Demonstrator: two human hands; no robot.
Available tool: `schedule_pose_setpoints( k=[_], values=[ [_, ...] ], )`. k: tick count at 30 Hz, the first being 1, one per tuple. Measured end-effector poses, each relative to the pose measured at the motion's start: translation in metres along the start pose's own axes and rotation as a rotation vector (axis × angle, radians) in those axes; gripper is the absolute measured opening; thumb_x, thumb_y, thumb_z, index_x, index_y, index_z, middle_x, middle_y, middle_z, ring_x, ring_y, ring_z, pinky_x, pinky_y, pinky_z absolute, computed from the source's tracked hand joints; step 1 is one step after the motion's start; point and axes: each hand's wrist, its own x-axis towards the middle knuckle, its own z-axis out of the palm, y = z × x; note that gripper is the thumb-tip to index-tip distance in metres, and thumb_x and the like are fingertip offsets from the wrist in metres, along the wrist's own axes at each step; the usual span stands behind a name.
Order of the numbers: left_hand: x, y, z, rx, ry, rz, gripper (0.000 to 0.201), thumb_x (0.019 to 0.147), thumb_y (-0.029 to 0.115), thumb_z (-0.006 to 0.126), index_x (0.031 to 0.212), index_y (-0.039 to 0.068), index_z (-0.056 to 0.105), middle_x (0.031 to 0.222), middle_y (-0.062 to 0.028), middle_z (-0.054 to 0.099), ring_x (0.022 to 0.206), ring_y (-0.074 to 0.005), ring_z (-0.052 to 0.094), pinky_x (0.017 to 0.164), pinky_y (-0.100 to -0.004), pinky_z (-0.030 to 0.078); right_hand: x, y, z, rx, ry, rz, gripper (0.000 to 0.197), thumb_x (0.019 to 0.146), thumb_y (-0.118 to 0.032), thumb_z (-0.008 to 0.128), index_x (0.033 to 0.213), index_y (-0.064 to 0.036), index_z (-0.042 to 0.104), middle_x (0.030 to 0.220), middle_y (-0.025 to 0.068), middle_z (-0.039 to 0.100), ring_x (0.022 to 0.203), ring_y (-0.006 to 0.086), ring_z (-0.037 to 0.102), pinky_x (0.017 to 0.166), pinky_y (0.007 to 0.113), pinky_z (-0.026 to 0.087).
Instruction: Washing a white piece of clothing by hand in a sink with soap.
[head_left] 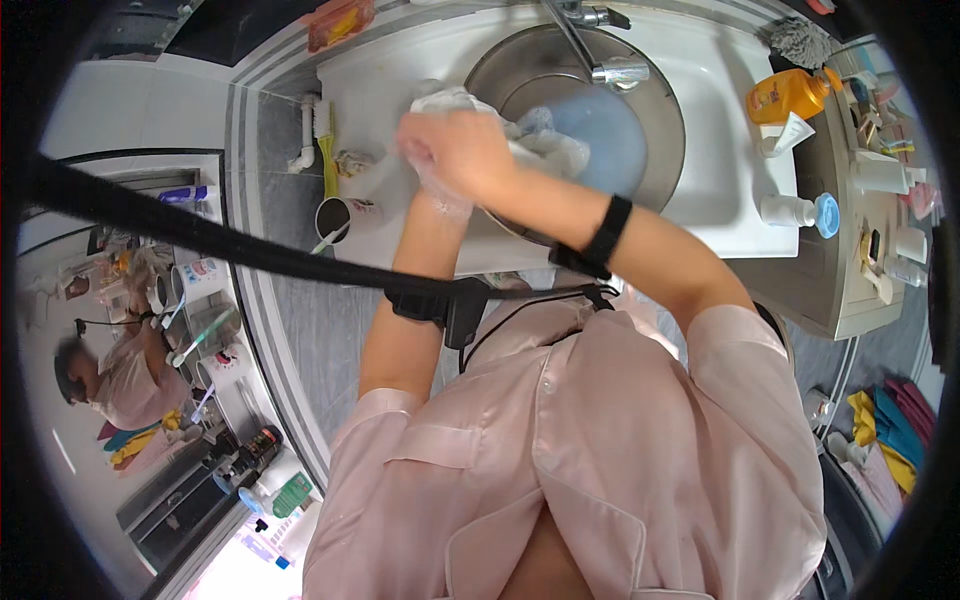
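A wet white cloth (555, 150) with suds on it hangs over the near left rim of the round metal basin (662, 165), partly in cloudy bluish water (610, 140). My right hand (468, 152) is closed on the bunched cloth at the left of the basin, somewhat blurred. Beneath it is my left hand (445, 190), wet with foam and against the cloth. Its fingers are hidden by the right hand, so I cannot make out its grip. A metal faucet (620, 72) reaches over the far side of the basin.
On the white counter's (715, 190) right stand an orange pump bottle (785, 97), a white tube (790, 135) and a white bottle with a blue cap (790, 210). A cup with a toothbrush (345, 215) and a yellow-green brush (328, 160) are at left. A black strap (230, 240) crosses the view.
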Motion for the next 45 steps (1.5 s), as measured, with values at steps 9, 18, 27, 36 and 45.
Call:
schedule_pose_setpoints(
  k=[9,18,27,36,45],
  values=[
    [0.005,-0.004,0.000,-0.384,0.174,-0.265,0.038,0.089,0.032,0.040,0.120,0.010,0.044,0.110,-0.0054,0.053,0.104,-0.0182,0.051,0.088,-0.0345,0.042,-0.006,0.035,0.025,-0.078,0.105,-0.010,0.008,0.074,-0.022,0.053,0.076,-0.0149,0.056,0.061,0.0109,0.057,0.059,0.0331,0.058,0.055,0.044,0.046],
    [0.006,0.005,0.069,0.310,-0.013,0.084,0.084,0.063,0.055,0.068,0.123,0.003,0.039,0.108,-0.0044,0.051,0.102,-0.0134,0.049,0.094,-0.0297,0.034,0.010,0.079,0.013,-0.044,0.208,0.032,0.007,0.073,-0.021,0.055,0.073,-0.0143,0.055,0.060,0.0112,0.056,0.058,0.0321,0.057,0.053,0.043,0.046],
    [-0.005,0.017,0.039,0.563,-0.027,-0.035,0.097,0.059,0.053,0.071,0.129,0.000,0.029,0.121,-0.0073,0.043,0.113,-0.0183,0.042,0.097,-0.0334,0.032,-0.034,0.031,0.030,-0.051,0.070,-0.097,0.009,0.072,-0.023,0.055,0.075,-0.0144,0.057,0.062,0.0107,0.058,0.059,0.0307,0.059,0.054,0.043,0.047],
    [-0.002,0.009,0.047,0.691,-0.033,0.076,0.077,0.068,0.051,0.065,0.121,0.000,0.042,0.112,-0.0107,0.050,0.109,-0.0203,0.046,0.096,-0.0352,0.033,-0.008,0.082,0.024,-0.097,0.216,0.146,0.007,0.072,-0.022,0.055,0.074,-0.0165,0.058,0.067,0.0088,0.060,0.061,0.0301,0.059,0.055,0.043,0.046],
    [0.007,0.020,0.045,0.669,-0.179,0.001,0.071,0.062,0.021,0.061,0.125,-0.003,0.036,0.119,-0.0093,0.048,0.109,-0.0186,0.048,0.094,-0.0306,0.037,0.001,0.088,0.009,-0.079,0.197,-0.113,0.018,0.077,-0.031,0.051,0.068,-0.0170,0.059,0.060,0.0097,0.057,0.053,0.0312,0.057,0.053,0.042,0.046]
  ],
)
